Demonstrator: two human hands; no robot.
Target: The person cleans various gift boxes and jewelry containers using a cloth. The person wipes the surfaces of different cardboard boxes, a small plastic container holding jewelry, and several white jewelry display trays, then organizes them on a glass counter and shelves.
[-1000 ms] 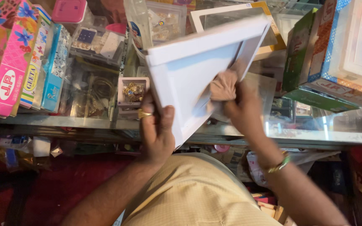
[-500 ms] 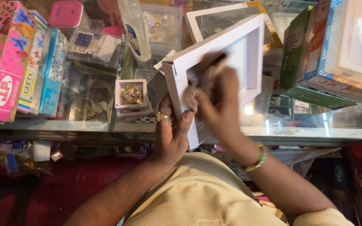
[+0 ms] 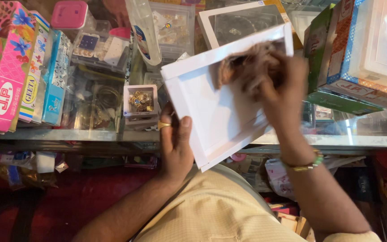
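Note:
My left hand (image 3: 175,143), a gold ring on one finger, grips the lower left edge of a flat white box lid (image 3: 216,116) and tilts it up over the glass counter. My right hand (image 3: 276,85), blurred with motion, presses a brown cloth (image 3: 247,67) against the lid's upper inner face. A beaded bracelet sits on my right wrist. The cloth is partly hidden by my fingers.
Colourful cartons (image 3: 12,67) stand at the left of the glass counter (image 3: 68,134). A small white box of gold jewellery (image 3: 140,101) sits by my left hand. A windowed white box (image 3: 242,20) lies behind the lid, stacked boxes (image 3: 363,54) at right.
The lid has turned so its inner face points at me. My right hand has moved with the cloth from the lid's middle to its upper right.

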